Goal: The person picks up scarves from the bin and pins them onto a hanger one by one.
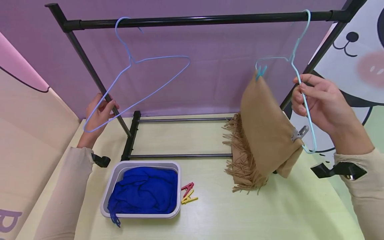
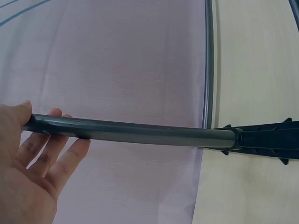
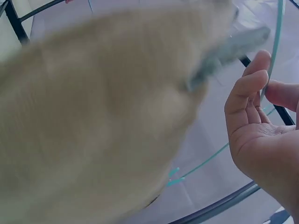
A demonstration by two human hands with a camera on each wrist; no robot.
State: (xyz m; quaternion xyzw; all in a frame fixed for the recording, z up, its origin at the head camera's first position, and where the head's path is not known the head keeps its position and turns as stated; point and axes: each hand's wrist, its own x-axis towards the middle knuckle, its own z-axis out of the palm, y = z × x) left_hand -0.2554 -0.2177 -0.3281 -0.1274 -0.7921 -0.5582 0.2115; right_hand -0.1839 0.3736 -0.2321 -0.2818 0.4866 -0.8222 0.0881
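A light-teal hanger (image 1: 295, 66) hooks over the rack's top rail at the right, and my right hand (image 1: 322, 100) pinches its side wire between thumb and fingers. From that hanger hangs a fringed tan scarf (image 1: 264, 123), held by a blue clothespin (image 1: 261, 72) and a grey clothespin (image 1: 300, 133). My left hand (image 1: 100, 111) grips the left post (image 2: 126, 130) of the black rack, thumb on one side and fingers on the other. A bare blue hanger (image 1: 141, 96) dangles from the rail in front of that hand.
On the table below stands a pale plastic basin (image 1: 179, 200) with a dark blue fringed cloth (image 1: 147, 190), its fringe over the rim. A red clothespin (image 1: 188, 188) and a yellow clothespin (image 1: 189, 198) lie beside it. The rack's base bars (image 1: 183, 155) cross the table behind.
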